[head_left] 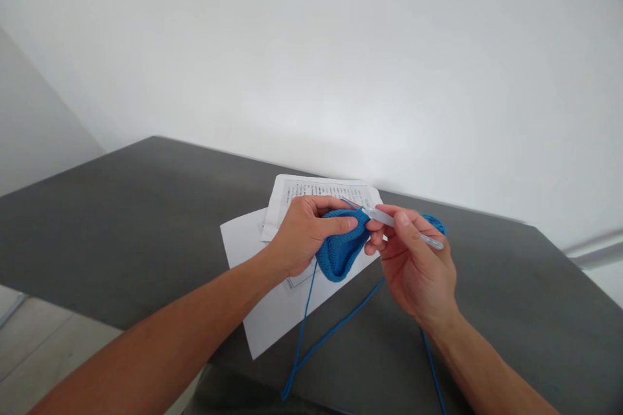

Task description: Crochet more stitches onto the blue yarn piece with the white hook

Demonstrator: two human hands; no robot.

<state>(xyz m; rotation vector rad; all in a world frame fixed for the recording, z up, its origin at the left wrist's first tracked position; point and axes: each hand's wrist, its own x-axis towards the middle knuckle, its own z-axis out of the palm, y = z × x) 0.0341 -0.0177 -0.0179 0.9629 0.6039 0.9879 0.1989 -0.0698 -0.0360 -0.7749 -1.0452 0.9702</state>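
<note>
Pinched between the thumb and fingers of my left hand (pixel 306 230) is a blue crochet piece (pixel 338 249), cupped with its hollow side toward me. My right hand (pixel 421 266) grips a crochet hook (pixel 389 217) by its pale handle, thumb on top. The hook's tip meets the upper right edge of the crochet piece, where a loop of yarn runs toward my left index finger. Blue yarn (pixel 304 321) hangs below my left hand, loops near the table's front edge and runs up behind my right hand.
Printed sheets (pixel 282 191) and a white paper (pixel 256 311) lie under my hands on the dark grey table (pixel 146 233). Behind my right hand, more blue yarn (pixel 435 224) is bunched. A white wall (pixel 311 65) rises along the table's far edge.
</note>
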